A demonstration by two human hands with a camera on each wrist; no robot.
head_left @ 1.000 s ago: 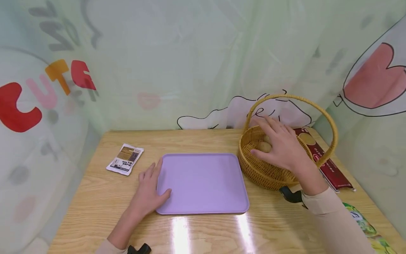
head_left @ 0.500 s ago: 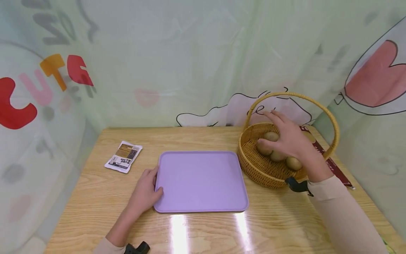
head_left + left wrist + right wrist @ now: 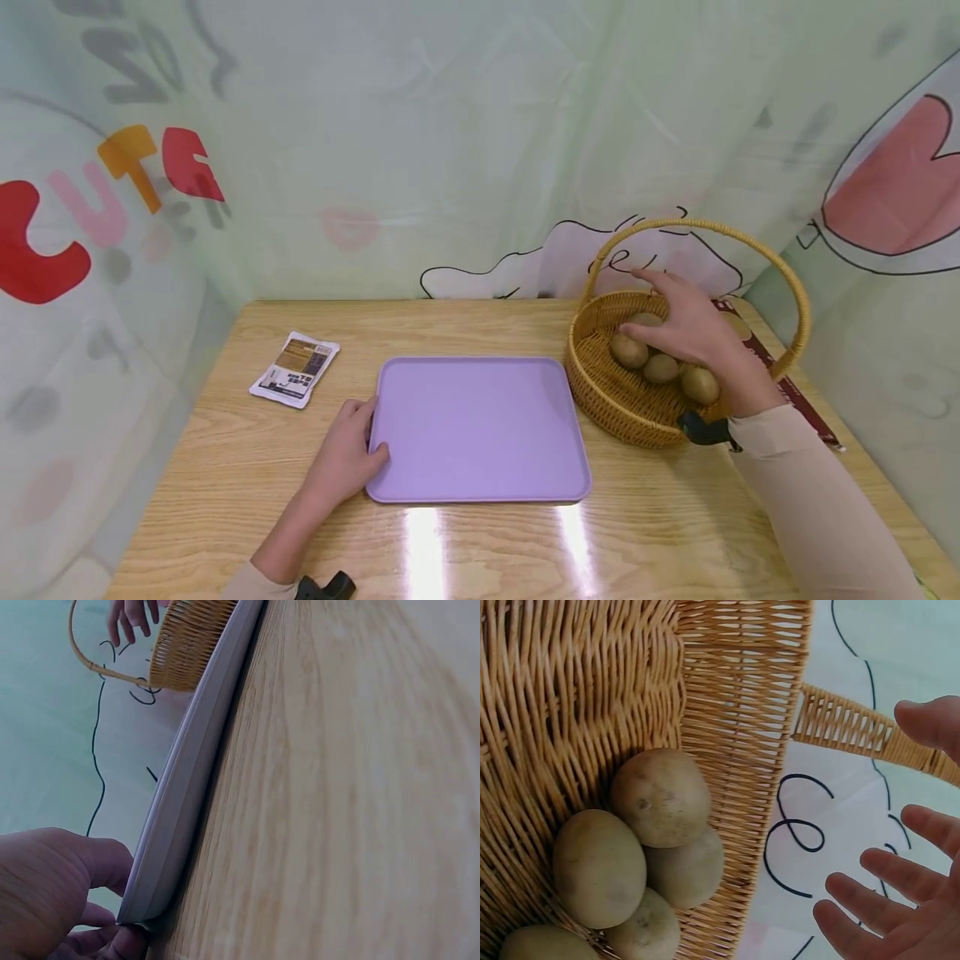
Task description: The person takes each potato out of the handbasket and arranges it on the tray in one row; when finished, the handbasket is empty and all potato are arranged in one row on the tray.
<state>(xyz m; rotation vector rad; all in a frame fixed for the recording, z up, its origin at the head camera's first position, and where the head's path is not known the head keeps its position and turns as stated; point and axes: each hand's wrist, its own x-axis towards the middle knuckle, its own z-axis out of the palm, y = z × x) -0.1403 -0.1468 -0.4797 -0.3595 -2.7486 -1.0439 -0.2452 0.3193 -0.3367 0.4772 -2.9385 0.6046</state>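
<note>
A lilac tray (image 3: 480, 429) lies flat on the wooden table. My left hand (image 3: 341, 454) grips its left edge, thumb on the rim; in the left wrist view the fingers of the left hand (image 3: 56, 896) pinch a corner of the tray (image 3: 180, 795). My right hand (image 3: 690, 325) is held over the wicker basket (image 3: 600, 404) at the right, fingers spread and holding nothing. Several brown potatoes (image 3: 628, 351) sit inside the basket, partly covered by that hand. In the right wrist view a potato (image 3: 600, 868) shows clearly among others, apart from the right hand (image 3: 907, 907).
A small white and brown packet (image 3: 296, 369) lies left of the tray. Behind the basket is a dark red pack (image 3: 813, 412), partly hidden. The basket's tall handle (image 3: 705, 223) arches up near my right forearm. A printed curtain (image 3: 450, 167) hangs behind the table.
My left hand has gone from resting along the tray's left edge to gripping it. My right hand has shifted slightly right, and more potatoes show in the basket.
</note>
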